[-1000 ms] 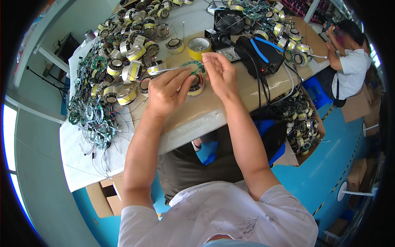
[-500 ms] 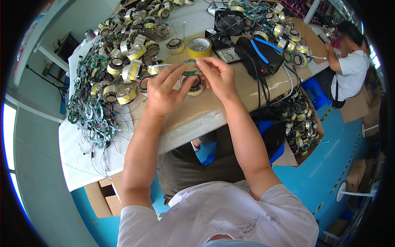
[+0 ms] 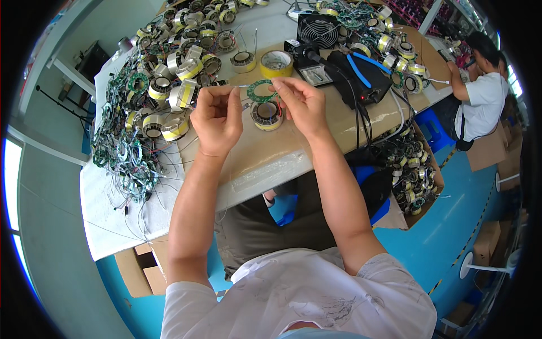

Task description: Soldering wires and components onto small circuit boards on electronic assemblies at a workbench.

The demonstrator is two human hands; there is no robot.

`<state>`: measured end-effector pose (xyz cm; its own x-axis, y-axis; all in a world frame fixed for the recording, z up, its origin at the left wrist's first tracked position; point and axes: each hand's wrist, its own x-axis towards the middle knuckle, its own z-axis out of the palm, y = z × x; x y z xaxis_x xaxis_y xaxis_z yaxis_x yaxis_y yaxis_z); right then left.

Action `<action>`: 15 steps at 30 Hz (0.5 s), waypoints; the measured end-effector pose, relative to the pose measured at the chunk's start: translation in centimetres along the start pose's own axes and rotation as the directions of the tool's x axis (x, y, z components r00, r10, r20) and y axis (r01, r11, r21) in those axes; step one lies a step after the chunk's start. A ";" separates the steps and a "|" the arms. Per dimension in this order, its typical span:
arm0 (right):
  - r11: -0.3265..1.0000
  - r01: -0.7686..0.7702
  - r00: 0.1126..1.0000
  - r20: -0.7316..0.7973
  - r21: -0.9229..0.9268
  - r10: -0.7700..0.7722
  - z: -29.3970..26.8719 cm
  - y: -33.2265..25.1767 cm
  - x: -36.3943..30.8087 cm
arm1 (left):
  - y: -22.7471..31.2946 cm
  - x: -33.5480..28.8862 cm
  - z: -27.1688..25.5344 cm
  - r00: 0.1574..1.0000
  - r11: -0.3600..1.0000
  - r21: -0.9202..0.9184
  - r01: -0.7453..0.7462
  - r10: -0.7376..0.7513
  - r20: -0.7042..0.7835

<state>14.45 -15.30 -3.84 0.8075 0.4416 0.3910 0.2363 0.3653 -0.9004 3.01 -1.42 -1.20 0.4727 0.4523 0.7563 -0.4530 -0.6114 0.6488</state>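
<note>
The right hand point(image 3: 302, 107) pinches the edge of a flat, green, ring-shaped circuit board point(image 3: 252, 95) with its thumb and fingers. The left hand's point(image 3: 217, 121) fingers curl toward its thumb; I cannot tell if they pinch anything. The board is between the hands, near a round coil with yellow tape point(image 3: 266, 125).

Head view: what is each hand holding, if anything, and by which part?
The right hand pinches the green ring-shaped board by its right edge; whether the left hand holds anything cannot be told.
</note>
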 end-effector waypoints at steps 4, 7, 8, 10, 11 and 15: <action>1.000 0.013 1.000 -0.001 -0.008 -0.013 -0.1 0.0 0.0 | 0.6 -0.1 0.0 0.992 0.990 -0.074 0.119 -0.116 0.050; 1.000 0.012 1.000 -0.002 -0.017 -0.012 -0.1 -0.1 0.0 | 0.5 -0.1 -0.3 0.968 0.955 -0.178 0.236 -0.216 0.125; 1.000 0.009 1.000 -0.004 -0.021 -0.009 -0.1 -0.1 0.0 | 0.5 0.0 -0.4 0.968 0.955 -0.178 0.236 -0.216 0.125; 1.000 0.006 1.000 -0.006 -0.023 -0.006 -0.1 -0.1 0.0 | 0.3 0.1 -0.5 0.926 0.900 -0.232 0.369 -0.333 0.181; 1.000 0.003 1.000 -0.006 -0.023 -0.003 -0.1 -0.1 0.0 | 0.2 0.2 -0.4 0.926 0.900 -0.231 0.369 -0.333 0.181; 1.000 0.007 1.000 -0.006 -0.023 -0.008 -0.2 0.1 0.0 | 0.3 0.2 -0.3 0.918 0.868 -0.308 0.390 -0.339 0.207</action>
<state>14.53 -15.41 -3.92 0.8090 0.4338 0.3967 0.2546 0.3496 -0.9016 2.80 -1.30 -0.83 0.7441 0.4876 0.4566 -0.4417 -0.1537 0.8839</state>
